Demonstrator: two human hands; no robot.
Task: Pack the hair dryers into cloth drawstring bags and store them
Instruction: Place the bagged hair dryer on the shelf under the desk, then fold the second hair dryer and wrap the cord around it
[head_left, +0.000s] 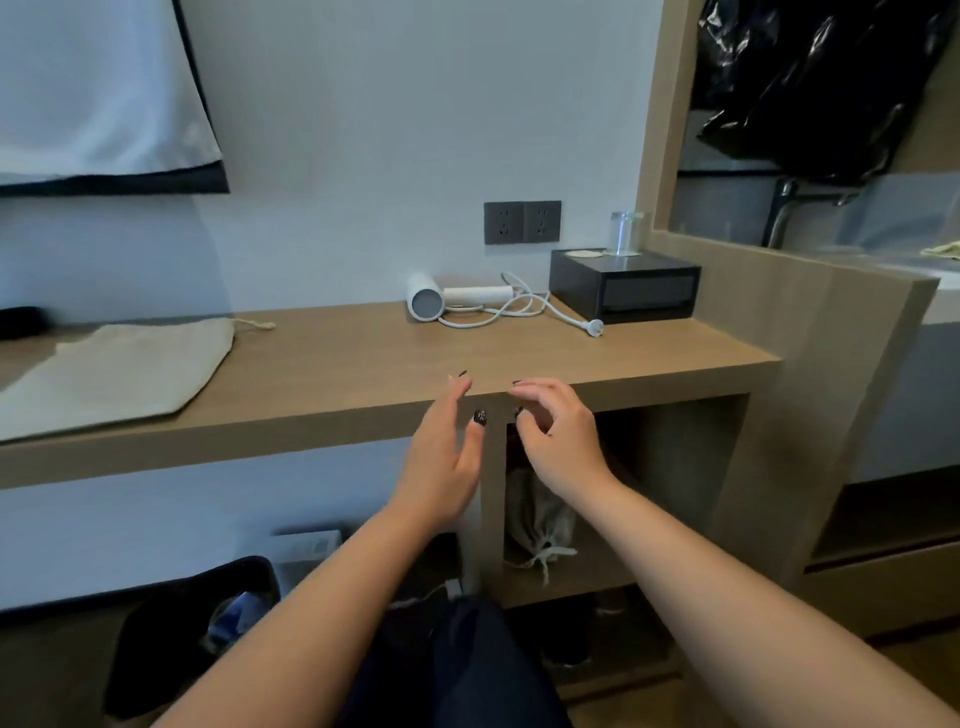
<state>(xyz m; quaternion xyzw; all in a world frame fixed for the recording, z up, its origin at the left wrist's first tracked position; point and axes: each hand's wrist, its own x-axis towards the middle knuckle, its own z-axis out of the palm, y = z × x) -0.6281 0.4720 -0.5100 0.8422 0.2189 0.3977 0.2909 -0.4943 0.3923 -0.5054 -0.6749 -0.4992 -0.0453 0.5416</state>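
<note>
A white hair dryer (441, 300) lies on its side at the back of the wooden desk (363, 358), its white cord (524, 306) coiled beside it and the plug lying loose. An empty beige drawstring bag (114, 369) lies flat at the desk's left end. Another filled, tied drawstring bag (540, 525) sits in the open shelf under the desk. My left hand (447, 452) is raised near the desk's front edge with straight fingers, holding nothing. My right hand (558, 436) hovers beside it, fingers loosely curled and empty.
A black box (628, 291) carrying a glass (626, 234) stands right of the dryer. Wall sockets (522, 222) sit above the desk. A wooden partition (810, 332) and a sink counter are to the right. A dark bin (197, 623) stands on the floor, lower left.
</note>
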